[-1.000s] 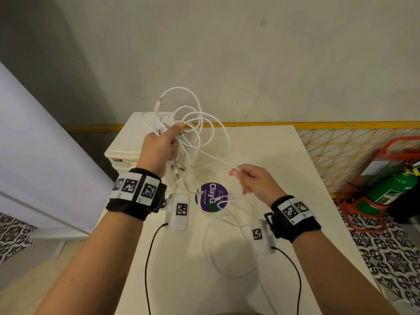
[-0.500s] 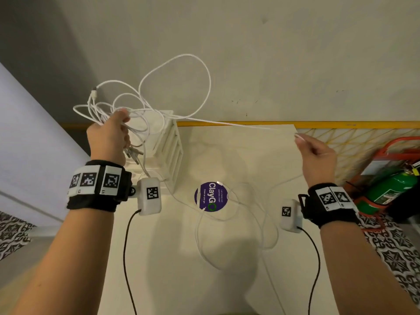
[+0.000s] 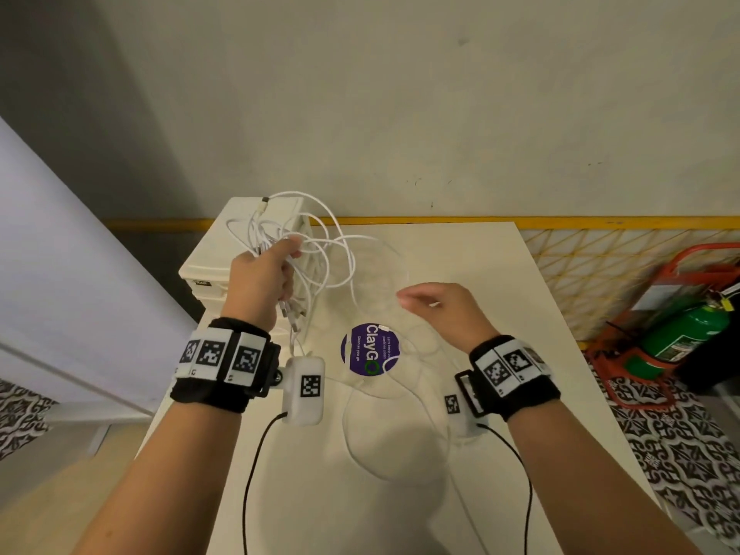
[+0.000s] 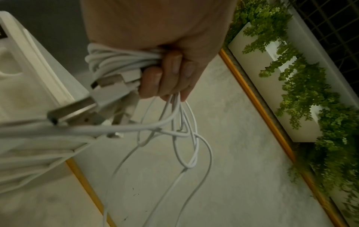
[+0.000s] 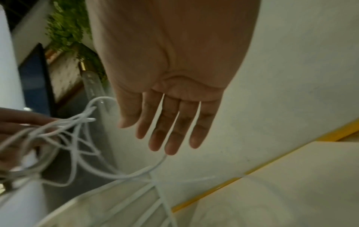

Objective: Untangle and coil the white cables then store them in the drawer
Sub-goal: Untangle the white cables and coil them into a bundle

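Observation:
My left hand (image 3: 266, 274) grips a tangled bunch of white cables (image 3: 320, 250) above the table's back left, in front of the white drawer unit (image 3: 212, 266). In the left wrist view the fingers (image 4: 167, 76) curl round the cable bundle (image 4: 116, 61), with USB plugs (image 4: 77, 110) sticking out and loops (image 4: 186, 145) hanging below. My right hand (image 3: 436, 306) hovers to the right of the tangle; in the right wrist view its fingers (image 5: 170, 130) are straight and spread, holding nothing. More white cable (image 3: 384, 446) lies loose on the table below the hands.
A purple round sticker (image 3: 370, 349) marks the white table (image 3: 500, 274). A yellow-trimmed wall runs behind. On the floor to the right stands a green fire extinguisher (image 3: 680, 338) in a red stand. A lilac panel (image 3: 60, 274) stands at left.
My right hand let go of the stretched cable strand and moved back toward the centre, now open. My left hand brought the tangle rightward and lower, in front of the drawer unit.

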Action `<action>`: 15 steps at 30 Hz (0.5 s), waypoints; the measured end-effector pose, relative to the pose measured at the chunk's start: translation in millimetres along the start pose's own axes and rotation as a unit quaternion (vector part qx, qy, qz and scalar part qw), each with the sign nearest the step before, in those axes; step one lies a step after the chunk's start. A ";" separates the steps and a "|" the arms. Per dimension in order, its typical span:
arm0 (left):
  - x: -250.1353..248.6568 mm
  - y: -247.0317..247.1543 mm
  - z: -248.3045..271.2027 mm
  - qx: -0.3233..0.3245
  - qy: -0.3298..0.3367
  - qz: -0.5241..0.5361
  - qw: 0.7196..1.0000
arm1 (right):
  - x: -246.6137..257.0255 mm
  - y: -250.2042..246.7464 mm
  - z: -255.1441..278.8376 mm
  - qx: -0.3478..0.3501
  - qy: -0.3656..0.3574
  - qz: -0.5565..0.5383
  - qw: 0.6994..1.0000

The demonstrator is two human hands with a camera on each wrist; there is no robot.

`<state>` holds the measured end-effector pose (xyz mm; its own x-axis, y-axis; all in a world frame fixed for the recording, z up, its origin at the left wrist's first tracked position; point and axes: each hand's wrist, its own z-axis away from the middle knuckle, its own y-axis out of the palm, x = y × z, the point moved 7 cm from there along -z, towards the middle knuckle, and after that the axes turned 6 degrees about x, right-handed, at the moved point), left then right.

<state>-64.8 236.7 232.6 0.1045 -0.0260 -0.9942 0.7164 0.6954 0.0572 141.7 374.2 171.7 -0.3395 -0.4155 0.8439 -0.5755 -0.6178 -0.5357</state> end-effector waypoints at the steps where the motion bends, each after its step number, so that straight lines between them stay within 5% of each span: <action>1: 0.4 3.0 1.2 0.007 0.000 0.005 1.000 | 8.7 11.5 -1.7 0.033 -0.009 -0.009 0.999; 3: 0.9 8.6 2.5 0.017 -0.004 0.011 1.000 | 17.0 30.0 -5.7 0.068 -0.012 0.013 0.998; 13: 5.0 -9.8 -3.3 0.039 -0.019 0.022 0.999 | 0.5 6.0 -14.0 0.016 0.040 0.190 0.981; 15: 7.5 -13.9 -4.6 0.045 -0.023 0.013 0.999 | 0.3 -7.6 -8.2 -0.015 0.018 0.159 0.987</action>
<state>-77.1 230.2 223.9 0.1546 -0.0433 -0.9870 0.7722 0.6285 0.0934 139.9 384.3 176.2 -0.5333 -0.5606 0.6336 -0.4575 -0.4388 -0.7734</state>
